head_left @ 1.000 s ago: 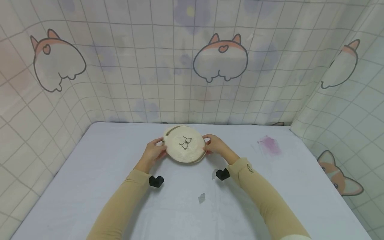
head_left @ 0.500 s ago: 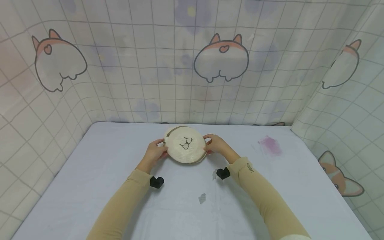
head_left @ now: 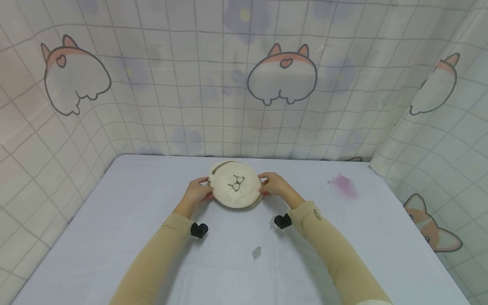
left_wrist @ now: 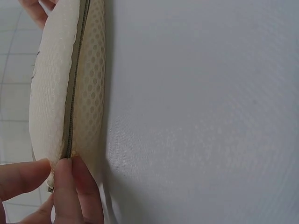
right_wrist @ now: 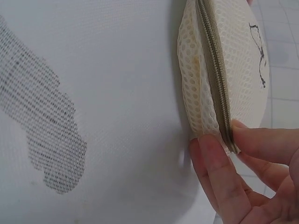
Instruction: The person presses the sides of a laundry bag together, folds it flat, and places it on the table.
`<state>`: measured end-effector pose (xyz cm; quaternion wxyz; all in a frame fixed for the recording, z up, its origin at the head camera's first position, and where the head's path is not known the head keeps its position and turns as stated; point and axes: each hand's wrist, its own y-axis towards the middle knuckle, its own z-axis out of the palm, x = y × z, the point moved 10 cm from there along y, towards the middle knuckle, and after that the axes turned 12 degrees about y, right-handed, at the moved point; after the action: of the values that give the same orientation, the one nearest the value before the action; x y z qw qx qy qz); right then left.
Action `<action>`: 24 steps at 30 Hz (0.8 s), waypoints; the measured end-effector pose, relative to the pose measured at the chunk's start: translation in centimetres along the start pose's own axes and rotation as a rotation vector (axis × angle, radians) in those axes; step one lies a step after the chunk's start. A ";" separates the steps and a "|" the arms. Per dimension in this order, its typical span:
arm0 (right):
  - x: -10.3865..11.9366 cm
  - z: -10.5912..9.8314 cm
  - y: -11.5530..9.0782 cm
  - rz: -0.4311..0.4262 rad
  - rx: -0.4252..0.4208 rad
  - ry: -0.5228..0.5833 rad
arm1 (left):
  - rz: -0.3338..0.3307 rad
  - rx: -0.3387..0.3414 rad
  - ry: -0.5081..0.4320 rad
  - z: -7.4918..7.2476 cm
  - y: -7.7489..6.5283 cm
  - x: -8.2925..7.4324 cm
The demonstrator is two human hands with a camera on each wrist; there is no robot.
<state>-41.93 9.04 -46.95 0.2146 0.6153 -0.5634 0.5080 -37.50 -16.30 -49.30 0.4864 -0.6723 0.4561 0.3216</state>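
Note:
A round cream mesh laundry bag [head_left: 235,195] lies near the back of the table, a small dark line drawing on its top. At its left edge my left hand [head_left: 194,195] pinches the rim between thumb and fingers. On the opposite side, my right hand [head_left: 277,185] pinches the right edge the same way. A brown zipper [left_wrist: 74,88] runs along the bag's side in the left wrist view, its teeth together where they show, and my left fingertips [left_wrist: 64,165] press by the zipper's end. In the right wrist view, the thumb rests beside the zipper [right_wrist: 217,70] at its lower end.
The bag stands on a white-covered table [head_left: 133,237]. A pink stain [head_left: 344,185] marks the cloth at right, and a grey patch [head_left: 256,253] lies nearer the front. A grid-patterned curtain [head_left: 183,106] with corgi drawings encloses the back and sides.

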 end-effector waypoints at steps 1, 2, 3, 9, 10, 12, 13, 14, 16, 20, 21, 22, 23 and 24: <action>0.0 0.0 0.0 0.001 -0.002 -0.001 | -0.002 -0.001 0.006 0.0 0.1 0.0; -0.1 0.0 0.0 0.000 -0.003 -0.002 | -0.003 0.000 0.012 0.1 0.2 0.0; -0.1 0.0 0.0 0.001 -0.003 0.002 | -0.006 0.001 0.020 0.1 0.2 0.0; -0.2 0.1 0.1 -0.007 -0.003 0.022 | -0.014 0.000 0.035 0.0 0.2 0.1; -0.2 0.1 0.0 -0.007 -0.002 0.023 | -0.014 -0.001 0.035 0.0 0.1 0.0; -0.1 0.1 0.0 -0.007 0.000 0.021 | -0.017 -0.004 0.037 0.0 0.1 0.1; -0.1 0.1 -0.1 -0.006 0.000 0.021 | -0.018 -0.006 0.038 0.1 0.1 0.1; -0.2 0.0 -0.1 -0.003 -0.003 0.022 | -0.020 -0.010 0.038 0.1 0.1 0.1; -0.2 -0.1 -0.1 0.002 -0.013 0.023 | -0.021 -0.016 0.036 0.2 0.3 0.1; -0.4 -0.2 0.0 0.006 -0.024 0.025 | -0.038 -0.034 0.038 0.3 0.6 0.2; -0.4 -0.1 0.1 0.006 -0.023 0.024 | -0.043 -0.039 0.042 0.3 0.7 0.2; -0.4 0.0 0.1 0.007 -0.021 0.024 | -0.048 -0.040 0.049 0.2 0.8 0.2; -0.5 0.0 0.1 0.008 -0.018 0.023 | -0.054 -0.040 0.052 0.2 0.7 0.2; -0.5 0.1 0.1 0.010 -0.017 0.023 | -0.057 -0.040 0.058 0.1 0.7 0.2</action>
<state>-41.96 9.16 -47.45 0.2239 0.6047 -0.5682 0.5112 -38.04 -16.32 -49.77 0.4683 -0.7038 0.4442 0.2969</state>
